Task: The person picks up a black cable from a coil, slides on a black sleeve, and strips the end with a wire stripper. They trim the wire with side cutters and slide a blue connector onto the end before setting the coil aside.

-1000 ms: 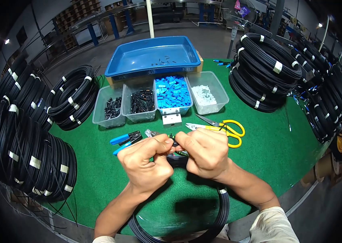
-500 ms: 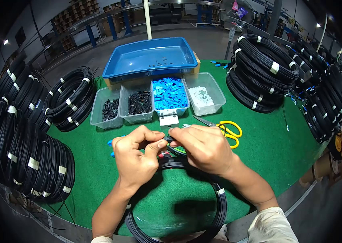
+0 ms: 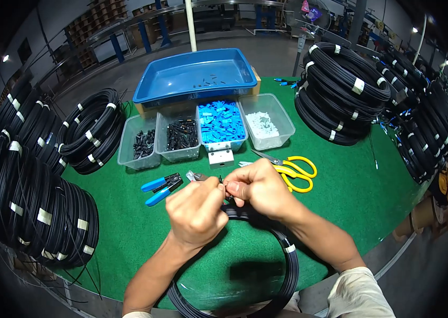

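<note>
Hands meet over the near coil of black cable [image 3: 266,249] on the green table [image 3: 351,201] — left hand [image 3: 196,213] and right hand [image 3: 258,189] both pinch its free end [image 3: 220,181]. Fitting looks mid-way: cutters [image 3: 161,187] and scissors [image 3: 287,168] lie unused just beyond.

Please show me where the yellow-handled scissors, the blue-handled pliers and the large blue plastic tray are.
Yellow-handled scissors [image 3: 298,170]: head view, on the handle loops.
Blue-handled pliers [image 3: 157,188]: head view, on the handles.
Large blue plastic tray [image 3: 144,95]: head view, on its left rim.
</note>
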`<act>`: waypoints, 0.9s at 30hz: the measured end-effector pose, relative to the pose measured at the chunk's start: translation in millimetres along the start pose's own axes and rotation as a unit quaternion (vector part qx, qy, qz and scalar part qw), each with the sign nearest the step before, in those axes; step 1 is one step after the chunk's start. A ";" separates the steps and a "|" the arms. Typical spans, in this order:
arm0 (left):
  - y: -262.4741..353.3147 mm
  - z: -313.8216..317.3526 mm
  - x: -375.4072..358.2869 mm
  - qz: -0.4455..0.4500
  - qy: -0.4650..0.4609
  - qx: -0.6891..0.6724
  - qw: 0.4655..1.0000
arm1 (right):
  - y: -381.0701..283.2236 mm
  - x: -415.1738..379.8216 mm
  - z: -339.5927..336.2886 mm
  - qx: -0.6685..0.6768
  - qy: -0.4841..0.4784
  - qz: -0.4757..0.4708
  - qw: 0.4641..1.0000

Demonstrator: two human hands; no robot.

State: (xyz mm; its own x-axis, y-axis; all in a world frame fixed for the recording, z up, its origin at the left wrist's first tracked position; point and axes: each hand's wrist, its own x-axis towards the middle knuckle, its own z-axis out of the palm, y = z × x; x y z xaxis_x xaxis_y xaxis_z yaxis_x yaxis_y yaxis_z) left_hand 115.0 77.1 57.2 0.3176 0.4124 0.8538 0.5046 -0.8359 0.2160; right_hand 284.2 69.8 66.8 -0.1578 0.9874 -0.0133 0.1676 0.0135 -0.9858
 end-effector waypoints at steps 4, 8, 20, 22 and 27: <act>-9.7 -1.2 2.2 0.145 0.006 0.048 0.988 | -1.3 2.7 -14.5 0.104 -0.103 0.015 0.989; -14.6 -8.6 10.0 0.092 0.048 0.003 0.995 | -21.8 -9.2 -13.9 -0.156 0.011 -0.297 0.942; 9.9 -10.2 8.4 -0.034 0.053 -0.046 0.997 | -1.6 -14.5 9.8 -0.249 0.153 -0.383 0.876; 4.0 -6.3 5.4 -0.008 0.022 0.004 1.000 | -5.3 -12.9 11.6 -0.186 0.148 -0.316 0.919; -11.4 9.0 -4.0 0.040 -0.002 0.007 0.999 | -5.3 3.3 -11.2 -0.174 0.025 -0.158 0.972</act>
State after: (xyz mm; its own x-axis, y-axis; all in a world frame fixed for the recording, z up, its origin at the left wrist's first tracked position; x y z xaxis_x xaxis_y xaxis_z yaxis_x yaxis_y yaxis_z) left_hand 115.2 88.2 47.0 0.3606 0.3450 0.8666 0.4883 -0.8614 0.1397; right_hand 293.7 74.7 73.8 -0.2089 0.9317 0.2970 0.4392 0.3607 -0.8228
